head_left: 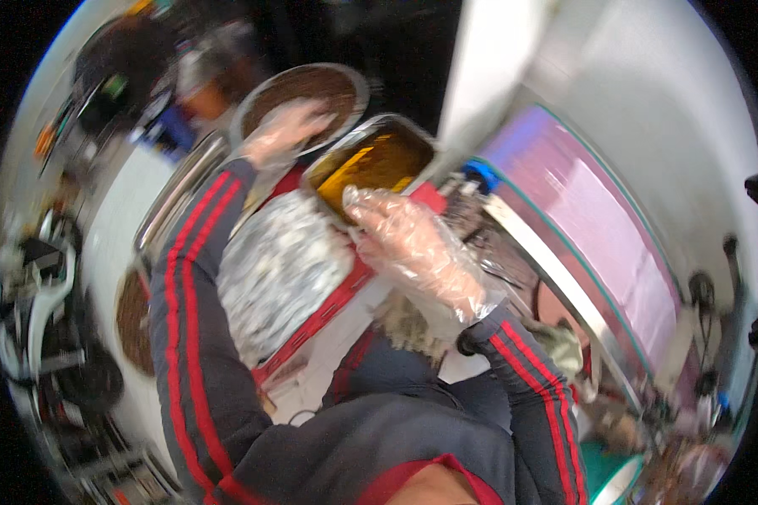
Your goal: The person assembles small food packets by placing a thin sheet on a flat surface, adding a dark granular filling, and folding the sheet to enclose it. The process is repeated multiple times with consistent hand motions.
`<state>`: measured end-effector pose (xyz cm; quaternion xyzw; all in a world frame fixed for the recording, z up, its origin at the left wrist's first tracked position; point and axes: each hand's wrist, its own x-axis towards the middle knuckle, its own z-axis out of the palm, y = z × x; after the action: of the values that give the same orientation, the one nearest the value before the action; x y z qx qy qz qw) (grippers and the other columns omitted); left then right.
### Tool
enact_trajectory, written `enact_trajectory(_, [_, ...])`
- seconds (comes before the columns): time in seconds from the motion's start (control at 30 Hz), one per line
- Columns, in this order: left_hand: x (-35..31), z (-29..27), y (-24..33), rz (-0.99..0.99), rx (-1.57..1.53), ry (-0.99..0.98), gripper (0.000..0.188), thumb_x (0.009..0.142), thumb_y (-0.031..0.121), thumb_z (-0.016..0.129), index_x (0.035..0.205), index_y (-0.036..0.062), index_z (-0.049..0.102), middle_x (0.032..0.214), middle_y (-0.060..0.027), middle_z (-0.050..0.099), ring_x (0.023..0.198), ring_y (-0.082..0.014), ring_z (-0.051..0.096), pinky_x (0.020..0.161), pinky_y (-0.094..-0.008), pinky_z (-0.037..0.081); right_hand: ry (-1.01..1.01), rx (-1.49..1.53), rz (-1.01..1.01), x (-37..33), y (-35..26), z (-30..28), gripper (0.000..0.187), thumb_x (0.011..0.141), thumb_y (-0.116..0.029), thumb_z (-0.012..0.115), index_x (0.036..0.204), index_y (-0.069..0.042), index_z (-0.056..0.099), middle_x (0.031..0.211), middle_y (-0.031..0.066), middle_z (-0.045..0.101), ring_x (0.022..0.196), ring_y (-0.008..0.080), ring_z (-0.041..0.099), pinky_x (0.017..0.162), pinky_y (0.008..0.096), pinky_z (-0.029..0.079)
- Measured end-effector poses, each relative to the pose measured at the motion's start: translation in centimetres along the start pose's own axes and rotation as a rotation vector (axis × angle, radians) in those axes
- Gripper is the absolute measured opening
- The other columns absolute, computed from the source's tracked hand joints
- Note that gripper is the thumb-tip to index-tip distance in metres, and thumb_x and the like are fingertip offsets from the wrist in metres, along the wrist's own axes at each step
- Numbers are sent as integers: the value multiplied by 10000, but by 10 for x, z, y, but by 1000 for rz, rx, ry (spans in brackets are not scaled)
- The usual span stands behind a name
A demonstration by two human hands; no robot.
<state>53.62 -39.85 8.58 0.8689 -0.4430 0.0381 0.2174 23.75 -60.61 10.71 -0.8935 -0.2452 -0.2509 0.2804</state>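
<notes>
My left hand, in a clear plastic glove, reaches over a round metal bowl of dark brown, grainy stuff. Its fingers look stretched out but are blurred, and I see nothing held in them. A rectangular metal tray holding yellow-brown liquid stands right of the bowl. At the near edge of that tray is my right hand, also in a loose clear glove, its fingers extended and nothing visible in them. Between my arms lies a crumpled, silvery-white sheet or bag on a red and white surface.
A glass-sided case with pinkish panels stands at the right, a pale metal rail along its near edge. Beside my left sleeve are a long metal container and another round vessel of brown stuff. A white wall edge rises behind the tray.
</notes>
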Motion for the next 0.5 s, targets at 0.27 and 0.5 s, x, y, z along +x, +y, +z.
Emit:
enact_trajectory(0.27, [32, -19, 21, -528, -563, -175, 269, 995, 276, 680, 1163, 68, 653, 963, -7, 663, 847, -120, 639, 730, -266, 516, 163, -16, 362, -129, 59, -66, 417, 940, -165, 697, 1331, -52, 606, 1297, 179, 637, 1178, 386, 601, 980, 480, 497])
enact_trajectory(0.5, [126, 87, 252, 93, -972, -237, 496, 1000, 358, 680, 1359, 29, 588, 1164, -65, 625, 1025, -161, 608, 901, -327, 517, 229, 65, 580, -182, 56, -96, 422, 970, -210, 677, 1355, -58, 601, 1324, 189, 616, 1202, 399, 590, 1008, 482, 485])
